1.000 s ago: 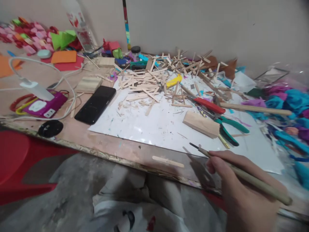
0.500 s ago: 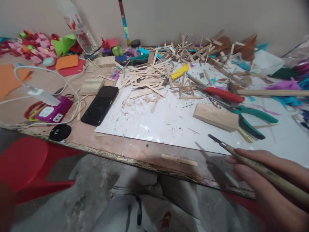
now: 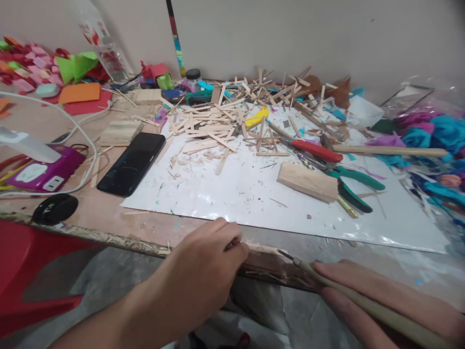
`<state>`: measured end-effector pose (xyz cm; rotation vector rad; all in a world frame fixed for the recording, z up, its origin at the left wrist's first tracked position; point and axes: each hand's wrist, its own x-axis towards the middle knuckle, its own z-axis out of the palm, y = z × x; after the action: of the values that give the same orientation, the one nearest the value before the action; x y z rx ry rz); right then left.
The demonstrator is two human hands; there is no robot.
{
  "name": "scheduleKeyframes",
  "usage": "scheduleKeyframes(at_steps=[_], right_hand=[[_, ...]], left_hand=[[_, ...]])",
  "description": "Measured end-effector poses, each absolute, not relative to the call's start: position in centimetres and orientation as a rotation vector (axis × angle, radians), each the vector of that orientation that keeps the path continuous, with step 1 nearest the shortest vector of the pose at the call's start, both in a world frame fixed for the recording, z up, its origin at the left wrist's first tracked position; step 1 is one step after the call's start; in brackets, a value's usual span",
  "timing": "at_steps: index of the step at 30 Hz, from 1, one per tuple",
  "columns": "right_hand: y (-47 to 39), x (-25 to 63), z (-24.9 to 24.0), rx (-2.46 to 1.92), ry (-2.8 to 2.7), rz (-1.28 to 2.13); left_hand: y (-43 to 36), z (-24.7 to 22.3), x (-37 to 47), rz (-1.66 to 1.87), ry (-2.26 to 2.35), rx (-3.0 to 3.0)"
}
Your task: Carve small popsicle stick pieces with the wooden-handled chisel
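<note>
Below frame centre, the left hand point(image 3: 205, 266) is pinning a wooden stick point(image 3: 263, 248) with curled fingers, its length running rightward to the carving tool point(image 3: 341, 288) the right hand point(image 3: 392, 285) is gripping.

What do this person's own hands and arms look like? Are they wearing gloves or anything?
No gloves! The left hand is bare, with no ring or watch showing, and no sleeve covers the part of the left forearm in view. The right hand looks bare too, but the picture cuts it off before any sleeve could show.
</note>
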<state>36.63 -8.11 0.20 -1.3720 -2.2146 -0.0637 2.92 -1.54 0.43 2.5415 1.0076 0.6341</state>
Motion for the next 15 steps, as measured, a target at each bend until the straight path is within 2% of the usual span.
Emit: scheduleKeyframes(at_steps=[8,15], right_hand=[[-5.4,31.6,2.8,-1.229,-2.271,0.07],[-7.3,30.8,2.0,-1.445,-2.017,0.125]], left_hand=[[-1.1,0.0,3.2,0.627,0.942,2.514],[-1.5,-0.9,3.3,0.637,0.977,2.485]])
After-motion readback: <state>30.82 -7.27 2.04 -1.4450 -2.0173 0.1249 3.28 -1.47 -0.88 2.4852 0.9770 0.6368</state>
